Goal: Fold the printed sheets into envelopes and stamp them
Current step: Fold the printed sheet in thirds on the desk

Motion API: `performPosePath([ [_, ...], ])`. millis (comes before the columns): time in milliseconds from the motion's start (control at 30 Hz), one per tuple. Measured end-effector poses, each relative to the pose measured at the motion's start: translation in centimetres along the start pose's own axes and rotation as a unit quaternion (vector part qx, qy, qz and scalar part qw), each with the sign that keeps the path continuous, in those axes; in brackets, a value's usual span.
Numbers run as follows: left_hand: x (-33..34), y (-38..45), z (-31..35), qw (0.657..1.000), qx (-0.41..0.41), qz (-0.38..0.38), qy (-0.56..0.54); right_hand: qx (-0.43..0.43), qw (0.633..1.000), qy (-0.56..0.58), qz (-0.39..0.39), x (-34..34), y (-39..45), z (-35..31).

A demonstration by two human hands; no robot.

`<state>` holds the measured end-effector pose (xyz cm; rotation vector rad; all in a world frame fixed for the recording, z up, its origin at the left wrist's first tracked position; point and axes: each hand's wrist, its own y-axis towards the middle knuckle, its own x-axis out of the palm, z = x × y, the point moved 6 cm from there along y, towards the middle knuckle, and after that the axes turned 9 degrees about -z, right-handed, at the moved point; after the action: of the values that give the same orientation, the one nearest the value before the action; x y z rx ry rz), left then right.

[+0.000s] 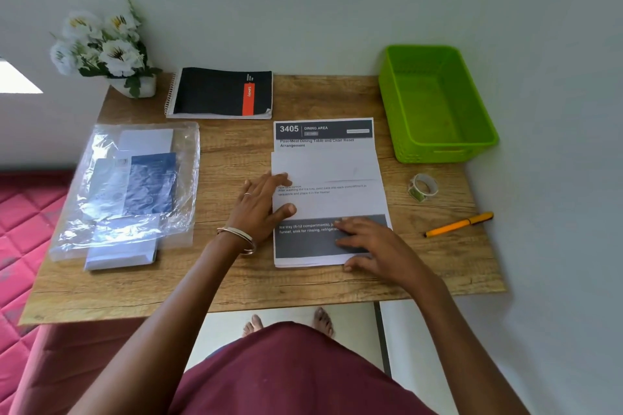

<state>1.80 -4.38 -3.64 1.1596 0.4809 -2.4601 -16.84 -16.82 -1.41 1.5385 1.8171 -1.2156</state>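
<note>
A: Two hands rest on the printed sheets at the near centre of the table. Confirm hand state.

B: Right hand: fingers extended and spread flat on the dark grey band at the near end of the top sheet. Left hand: fingers extended, palm down at the left edge of the sheets, thumb pressed on the white area. Neither hand grips anything.

A: Sheet condition?

B: The sheets lie stacked. The top one is folded partway, a white flap covering its middle. Behind it, a sheet headed "3405 DINING AREA" shows at the far end.

A: Items left of the sheets?

B: A clear plastic bag holding white and blue envelopes. One more white envelope edge projects from under its near end.

A: Items right of the sheets?

B: An orange pen near the right edge. Beyond it, a roll of stickers.

A: Far side?

B: A green basket at the far right corner, a black spiral notebook at far centre, and a pot of white flowers at the far left corner against the wall.
</note>
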Motion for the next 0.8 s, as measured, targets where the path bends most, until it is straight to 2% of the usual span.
performPosePath([
  [200, -0.1, 0.1, 0.1, 1.0, 0.0, -0.006, -0.023, -0.047, 0.998, 0.002, 0.034, -0.2, -0.2, 0.4],
  [400, 0.3, 0.2, -0.2, 1.0, 0.003, -0.004, 0.019, -0.105, 0.976, -0.184, 0.052, 0.2, -0.3, -0.4],
  [733, 0.5, 0.0, 0.0, 0.999, 0.011, -0.003, 0.046, -0.142, 0.918, -0.366, 0.061, 1.1, -0.8, -2.0],
  [800, 0.5, 0.0, 0.0, 0.999, 0.011, -0.005, 0.044, -0.152, 0.912, -0.373, 0.074, 1.1, -1.0, -2.2],
])
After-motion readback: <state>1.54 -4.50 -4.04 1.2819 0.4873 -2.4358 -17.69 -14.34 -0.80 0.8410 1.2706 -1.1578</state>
